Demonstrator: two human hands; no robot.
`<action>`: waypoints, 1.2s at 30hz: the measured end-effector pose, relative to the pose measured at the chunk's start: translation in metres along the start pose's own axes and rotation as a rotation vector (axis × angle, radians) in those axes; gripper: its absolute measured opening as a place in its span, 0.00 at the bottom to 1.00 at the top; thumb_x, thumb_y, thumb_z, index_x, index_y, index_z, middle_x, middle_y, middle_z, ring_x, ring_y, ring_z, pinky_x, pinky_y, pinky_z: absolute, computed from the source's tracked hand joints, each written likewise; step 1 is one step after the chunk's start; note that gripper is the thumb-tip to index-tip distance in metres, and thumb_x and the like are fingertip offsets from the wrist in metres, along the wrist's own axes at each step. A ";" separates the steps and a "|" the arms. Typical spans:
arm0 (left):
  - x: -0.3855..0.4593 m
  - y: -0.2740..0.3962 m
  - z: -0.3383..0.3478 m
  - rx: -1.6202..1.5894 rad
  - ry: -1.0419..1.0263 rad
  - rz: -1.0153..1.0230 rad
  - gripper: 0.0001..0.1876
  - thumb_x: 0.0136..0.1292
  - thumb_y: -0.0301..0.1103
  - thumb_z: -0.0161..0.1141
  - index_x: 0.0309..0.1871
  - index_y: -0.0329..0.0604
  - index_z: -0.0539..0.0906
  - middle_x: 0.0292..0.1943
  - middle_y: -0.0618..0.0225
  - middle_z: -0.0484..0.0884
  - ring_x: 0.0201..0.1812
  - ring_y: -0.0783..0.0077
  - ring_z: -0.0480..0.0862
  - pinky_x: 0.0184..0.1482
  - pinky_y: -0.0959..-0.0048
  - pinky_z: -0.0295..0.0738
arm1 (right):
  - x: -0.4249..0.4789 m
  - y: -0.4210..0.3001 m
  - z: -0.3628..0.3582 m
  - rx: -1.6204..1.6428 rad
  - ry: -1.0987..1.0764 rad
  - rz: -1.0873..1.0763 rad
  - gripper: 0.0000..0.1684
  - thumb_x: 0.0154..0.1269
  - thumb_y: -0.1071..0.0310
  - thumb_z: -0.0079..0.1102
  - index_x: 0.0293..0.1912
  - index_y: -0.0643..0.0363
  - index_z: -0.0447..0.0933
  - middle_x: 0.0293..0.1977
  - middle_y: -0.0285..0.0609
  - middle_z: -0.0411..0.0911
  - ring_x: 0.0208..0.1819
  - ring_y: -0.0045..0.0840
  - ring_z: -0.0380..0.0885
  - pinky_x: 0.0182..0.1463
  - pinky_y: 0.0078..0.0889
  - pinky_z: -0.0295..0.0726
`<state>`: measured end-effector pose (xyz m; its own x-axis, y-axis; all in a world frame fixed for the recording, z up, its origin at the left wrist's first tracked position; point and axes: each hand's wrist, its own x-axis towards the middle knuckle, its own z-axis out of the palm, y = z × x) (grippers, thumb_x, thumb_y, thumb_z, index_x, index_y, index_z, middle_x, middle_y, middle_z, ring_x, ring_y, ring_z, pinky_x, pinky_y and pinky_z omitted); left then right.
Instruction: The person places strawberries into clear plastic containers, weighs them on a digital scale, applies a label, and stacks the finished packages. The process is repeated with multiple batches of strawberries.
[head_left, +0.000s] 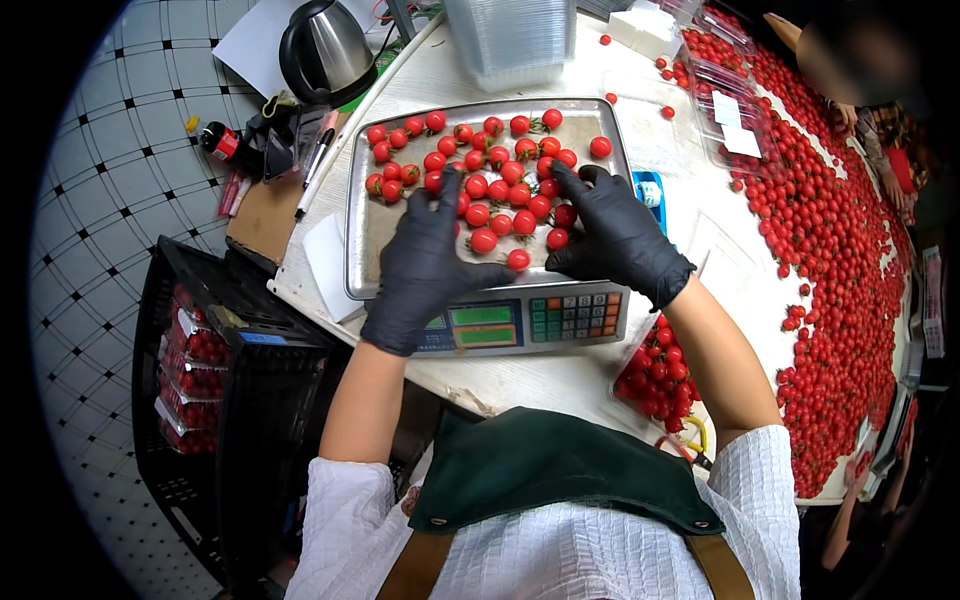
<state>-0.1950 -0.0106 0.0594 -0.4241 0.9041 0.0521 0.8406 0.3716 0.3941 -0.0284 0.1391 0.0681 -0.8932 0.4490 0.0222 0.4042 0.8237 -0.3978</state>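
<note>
Loose cherry tomatoes (512, 172) lie spread over the metal pan (360, 259) of a digital weighing scale (574, 319). My left hand (427, 266), in a black glove, rests over the pan's left front part, fingers spread beside the tomatoes. From the right, my gloved right hand (611, 232) reaches over the pan's edge, its fingertips touching tomatoes on that side. Between the two hands sits a group of tomatoes; some are partly hidden by the fingers. A clear plastic box of tomatoes (660, 371) stands right of the scale, partly behind my right forearm.
Stacked clear containers (514, 37) stand behind the scale. A large tomato pile (825, 225) covers the table's right side, where other people's hands are. An electric kettle (330, 52) is back left. Below left, a black crate (232, 390) holds packed boxes. Scissors (697, 442) lie near the apron.
</note>
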 end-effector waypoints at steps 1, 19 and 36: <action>0.005 0.004 0.002 -0.021 -0.033 0.017 0.61 0.32 0.57 0.74 0.70 0.46 0.53 0.54 0.46 0.64 0.51 0.51 0.76 0.48 0.61 0.75 | 0.005 0.000 0.002 0.031 -0.008 -0.024 0.50 0.43 0.60 0.70 0.64 0.60 0.56 0.46 0.59 0.69 0.48 0.49 0.71 0.51 0.41 0.74; 0.029 0.004 0.038 -0.827 0.020 0.075 0.55 0.40 0.32 0.75 0.71 0.47 0.49 0.63 0.49 0.58 0.63 0.55 0.64 0.64 0.63 0.63 | 0.035 -0.001 0.010 1.573 -0.259 0.297 0.41 0.49 0.84 0.48 0.66 0.55 0.58 0.55 0.46 0.67 0.50 0.21 0.72 0.50 0.21 0.75; -0.064 0.157 0.092 -0.915 -0.460 0.374 0.44 0.51 0.24 0.67 0.70 0.49 0.55 0.64 0.61 0.60 0.61 0.67 0.69 0.52 0.73 0.77 | -0.220 0.022 -0.020 1.180 0.157 0.500 0.40 0.53 0.86 0.45 0.67 0.54 0.56 0.62 0.43 0.62 0.62 0.28 0.65 0.63 0.28 0.66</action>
<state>-0.0048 0.0093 0.0338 0.1335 0.9903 0.0376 0.2400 -0.0691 0.9683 0.1813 0.0652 0.0725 -0.6312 0.7200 -0.2885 0.1967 -0.2111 -0.9575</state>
